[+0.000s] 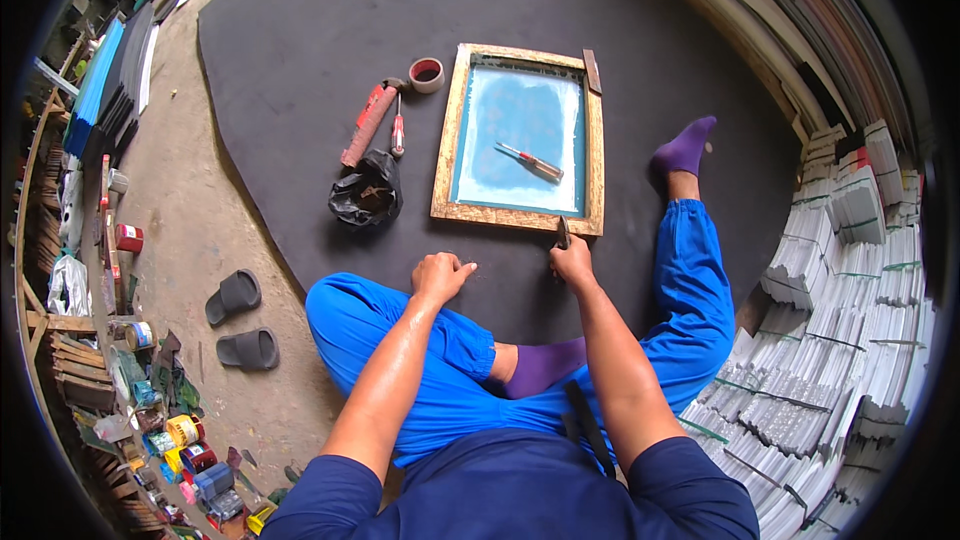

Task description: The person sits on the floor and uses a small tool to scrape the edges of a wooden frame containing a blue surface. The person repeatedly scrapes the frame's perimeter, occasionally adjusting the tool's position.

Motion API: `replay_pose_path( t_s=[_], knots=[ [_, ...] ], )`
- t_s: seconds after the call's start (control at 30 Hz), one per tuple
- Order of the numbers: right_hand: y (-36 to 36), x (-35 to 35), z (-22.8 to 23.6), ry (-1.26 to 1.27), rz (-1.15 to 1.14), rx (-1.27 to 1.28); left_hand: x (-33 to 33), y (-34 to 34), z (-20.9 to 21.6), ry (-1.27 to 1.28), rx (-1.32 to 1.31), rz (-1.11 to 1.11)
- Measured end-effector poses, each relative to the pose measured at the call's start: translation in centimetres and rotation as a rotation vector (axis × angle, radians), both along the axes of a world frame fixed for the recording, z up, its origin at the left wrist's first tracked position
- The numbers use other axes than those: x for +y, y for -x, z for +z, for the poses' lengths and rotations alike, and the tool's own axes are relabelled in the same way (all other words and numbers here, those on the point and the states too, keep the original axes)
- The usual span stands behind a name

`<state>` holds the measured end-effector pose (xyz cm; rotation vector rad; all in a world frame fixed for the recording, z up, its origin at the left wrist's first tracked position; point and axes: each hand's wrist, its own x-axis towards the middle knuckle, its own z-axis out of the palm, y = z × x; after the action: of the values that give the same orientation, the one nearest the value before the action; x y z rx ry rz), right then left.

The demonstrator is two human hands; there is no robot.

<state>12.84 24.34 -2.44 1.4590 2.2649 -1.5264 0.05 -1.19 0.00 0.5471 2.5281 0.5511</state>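
Observation:
A wooden-framed printing screen (448, 155) lies on the black mat before me, its mesh blue and white. On the mesh rests a screwdriver (540, 168) with a clear amber handle. My right hand (572, 260) is wrapped round dark pliers (563, 230), whose tip reaches the frame's near edge by its right corner. Left of it, my left hand (440, 277) hovers above the mat near my knee, fingers pinched together. Something thin and tiny seems to be at the fingertips, too small to name.
Left of the screen lie a hammer (368, 127) with a red-wrapped handle, a red-handled screwdriver (398, 130), a tape roll (426, 75) and an open black plastic bag (366, 190). Stacked paper bundles (800, 340) line the right side. Sandals (240, 320) and cluttered cans (185, 430) are left.

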Motion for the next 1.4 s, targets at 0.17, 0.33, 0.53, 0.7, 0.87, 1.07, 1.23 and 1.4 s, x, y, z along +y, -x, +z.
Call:
replay_pose_path(
  t_s=[0.17,0.33,0.53,0.7,0.87,1.07,1.23,1.4],
  knots=[
    [-1.7,-2.8,0.0,0.223,0.061,0.166,-0.6,-0.4,0.3,-0.165,0.01,-0.033],
    [-1.2,-7.5,0.8,0.262,0.352,0.053,-0.1,-1.0,0.4,-0.308,0.107,-0.143],
    [0.2,-10.0,1.1,0.273,0.539,-0.051,-0.5,-0.9,-0.6,-0.245,0.168,-0.187],
    [0.4,-9.7,-0.5,0.419,0.574,-0.078,-0.1,-0.9,-0.1,-0.203,0.166,-0.183],
    [0.0,-9.1,2.3,0.713,0.243,-0.056,-0.7,-0.5,-0.5,-0.051,0.168,-0.103],
    [-0.5,-5.4,0.6,0.51,-0.092,0.077,-0.2,-0.3,0.5,0.143,0.029,-0.092],
    [0.3,-4.4,0.7,0.448,-0.122,0.027,0.0,-0.3,0.3,0.144,0.034,-0.098],
    [0.6,-4.3,0.2,0.393,-0.117,0.022,0.0,-0.2,0.1,0.127,0.031,-0.092]
  ],
)
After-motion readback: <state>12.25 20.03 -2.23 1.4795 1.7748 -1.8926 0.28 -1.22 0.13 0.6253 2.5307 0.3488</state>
